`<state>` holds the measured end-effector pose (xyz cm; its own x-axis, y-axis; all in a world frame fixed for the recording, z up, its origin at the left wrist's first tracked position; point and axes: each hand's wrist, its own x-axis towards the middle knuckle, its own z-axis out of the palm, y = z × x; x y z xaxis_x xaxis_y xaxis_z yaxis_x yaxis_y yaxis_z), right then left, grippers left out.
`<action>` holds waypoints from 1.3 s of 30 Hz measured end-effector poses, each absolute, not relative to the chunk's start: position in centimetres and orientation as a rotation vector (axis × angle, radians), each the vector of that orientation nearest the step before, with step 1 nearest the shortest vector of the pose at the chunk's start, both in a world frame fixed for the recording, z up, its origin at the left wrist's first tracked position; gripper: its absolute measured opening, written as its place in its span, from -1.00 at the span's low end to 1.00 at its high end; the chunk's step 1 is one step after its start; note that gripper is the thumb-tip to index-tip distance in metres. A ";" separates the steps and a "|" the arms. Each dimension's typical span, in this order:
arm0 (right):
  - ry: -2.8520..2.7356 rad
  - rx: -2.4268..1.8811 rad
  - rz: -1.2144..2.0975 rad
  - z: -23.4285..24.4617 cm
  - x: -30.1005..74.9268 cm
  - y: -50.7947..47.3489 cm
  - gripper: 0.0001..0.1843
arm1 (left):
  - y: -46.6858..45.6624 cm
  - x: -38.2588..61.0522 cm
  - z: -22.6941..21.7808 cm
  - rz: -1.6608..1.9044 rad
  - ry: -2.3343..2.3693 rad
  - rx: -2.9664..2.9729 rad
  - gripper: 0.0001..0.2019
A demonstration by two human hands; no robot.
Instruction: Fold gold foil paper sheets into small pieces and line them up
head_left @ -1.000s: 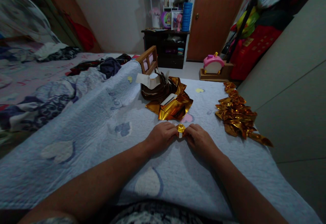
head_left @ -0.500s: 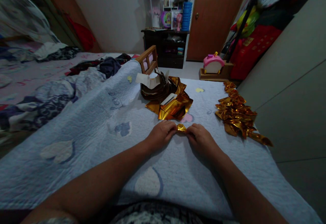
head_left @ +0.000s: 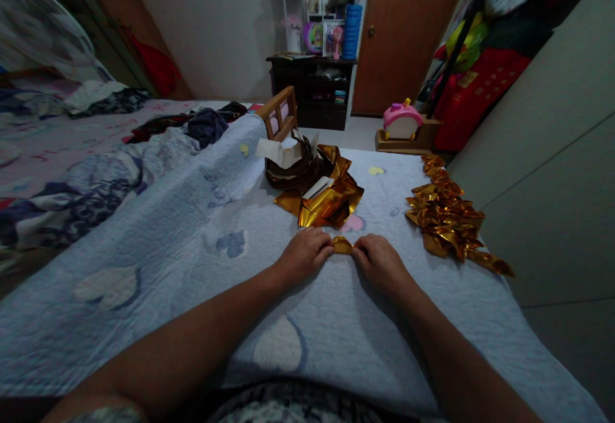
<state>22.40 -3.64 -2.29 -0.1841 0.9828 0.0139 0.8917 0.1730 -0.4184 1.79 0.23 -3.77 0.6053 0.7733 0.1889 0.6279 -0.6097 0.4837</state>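
Observation:
A small piece of gold foil paper (head_left: 342, 244) lies on the pale blue quilt (head_left: 202, 243) between my two hands. My left hand (head_left: 303, 254) pinches its left end, fingers closed. My right hand (head_left: 379, 260) pinches its right end, fingers curled. Both hands rest on the quilt. Beyond them lies a loose stack of gold foil sheets (head_left: 324, 202) beside a dark brown bundle with a white paper band (head_left: 288, 160).
A heap of folded gold pieces (head_left: 446, 215) lies along the quilt's right side by a grey wall. A wooden frame (head_left: 280, 112) stands behind the bundle. Crumpled bedding and clothes lie left. A dark cabinet, a door and a pink toy are at the back.
The gold piece showed a white underside standing up between my fingers; now it lies flatter and all gold. Both hands have shifted slightly away from me.

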 end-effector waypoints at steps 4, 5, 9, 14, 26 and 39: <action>-2.167 -1.881 0.447 -2.1 22.1 -3.6 -0.80 | -0.2 2.0 -3.4 0.516 1.253 2.460 -0.83; -2.165 -1.895 0.445 -2.0 22.1 -3.6 -0.80 | -0.3 2.0 -3.3 0.510 1.281 2.459 -0.82; -2.164 -1.931 0.430 -1.9 21.9 -3.4 -0.79 | -0.4 2.2 -3.1 0.487 1.343 2.460 -0.80; -2.155 -1.978 0.405 -1.9 21.7 -3.4 -0.78 | -0.5 2.1 -3.0 0.451 1.346 2.444 -0.81; -2.152 -2.049 0.360 -1.7 21.8 -3.3 -0.76 | -0.6 2.2 -3.1 0.428 1.386 2.495 -0.81; -2.121 -2.099 0.359 -1.6 21.5 -3.0 -0.73 | -0.7 2.4 -3.4 0.387 1.413 2.588 -0.79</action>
<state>21.48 -3.04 -1.61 -0.0198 0.9973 -0.0707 0.9650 0.0005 -0.2622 2.40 -0.69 -3.43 0.5183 0.8428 0.1453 0.7993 -0.5378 0.2681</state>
